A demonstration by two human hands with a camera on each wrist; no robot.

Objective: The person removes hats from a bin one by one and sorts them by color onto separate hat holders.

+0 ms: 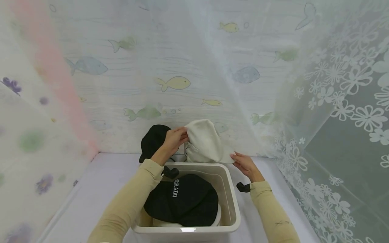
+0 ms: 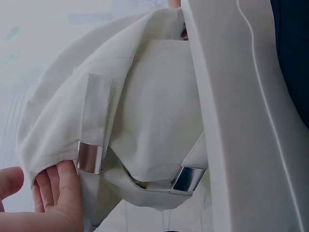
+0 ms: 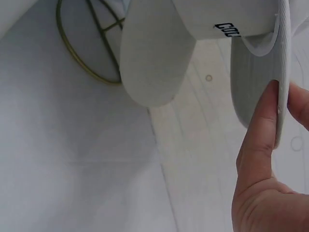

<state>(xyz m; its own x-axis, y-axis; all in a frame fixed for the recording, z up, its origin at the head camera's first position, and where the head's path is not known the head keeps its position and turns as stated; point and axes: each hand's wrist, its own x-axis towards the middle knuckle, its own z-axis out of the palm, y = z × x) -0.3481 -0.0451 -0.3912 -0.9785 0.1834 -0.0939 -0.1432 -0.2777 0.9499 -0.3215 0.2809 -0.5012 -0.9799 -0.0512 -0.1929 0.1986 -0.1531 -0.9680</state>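
Note:
Beyond the bin, both hands hold a white baseball cap point(image 1: 203, 140). The left hand point(image 1: 174, 140) has its fingers at the cap's back edge; in the left wrist view the fingers point(image 2: 58, 186) tuck under the fabric beside a metal strap buckle point(image 2: 90, 157), with the thumb apart. My right hand point(image 1: 244, 164) pinches the brim point(image 3: 282, 72) between thumb and fingers. Close behind it, the right wrist view shows a second white brim point(image 3: 154, 58). To the left of the left hand is a black cap point(image 1: 154, 140).
A cream plastic bin point(image 1: 232, 202) stands in front, holding a black cap with white lettering point(image 1: 194, 199) over something white. A brass-coloured wire frame point(image 3: 72, 53) shows near the white caps. Printed fish curtain point(image 1: 182, 50) hangs behind; lacy flowered fabric point(image 1: 334, 101) hangs at right.

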